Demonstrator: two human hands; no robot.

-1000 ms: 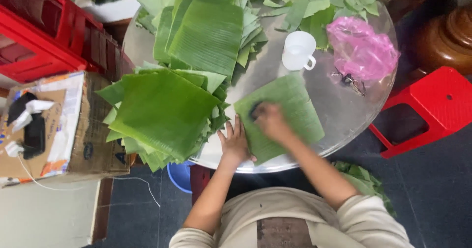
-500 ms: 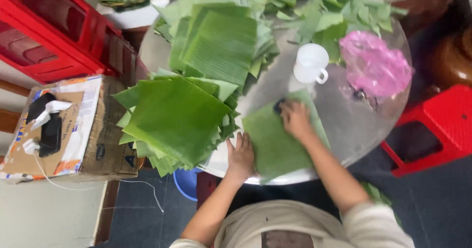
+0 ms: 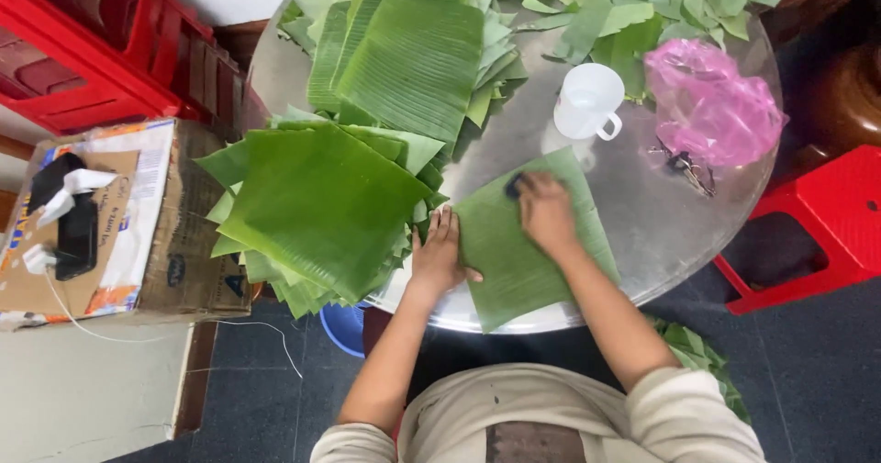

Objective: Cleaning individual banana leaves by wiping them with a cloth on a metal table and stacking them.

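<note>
A single green banana leaf piece (image 3: 514, 261) lies flat at the near edge of a round metal table (image 3: 642, 215). My left hand (image 3: 439, 254) rests flat on the leaf's left edge, fingers together and stretched out. My right hand (image 3: 548, 213) presses a small dark cloth (image 3: 515, 186) against the leaf's far part. A thick stack of square-cut leaves (image 3: 321, 206) sits just left of my left hand and hangs over the table's rim. A second stack of ribbed leaves (image 3: 413, 55) lies further back.
A white mug (image 3: 589, 102) stands behind the leaf, a pink plastic bag (image 3: 711, 105) and keys (image 3: 684, 165) to its right. Leaf scraps (image 3: 642, 13) cover the far side. Red crates (image 3: 83, 41) and a cardboard box (image 3: 119, 215) stand left, a red stool (image 3: 817, 224) right.
My right hand has slid the cloth across the leaf toward its far end, then slightly leftward. My left hand has stayed on the leaf's left edge.
</note>
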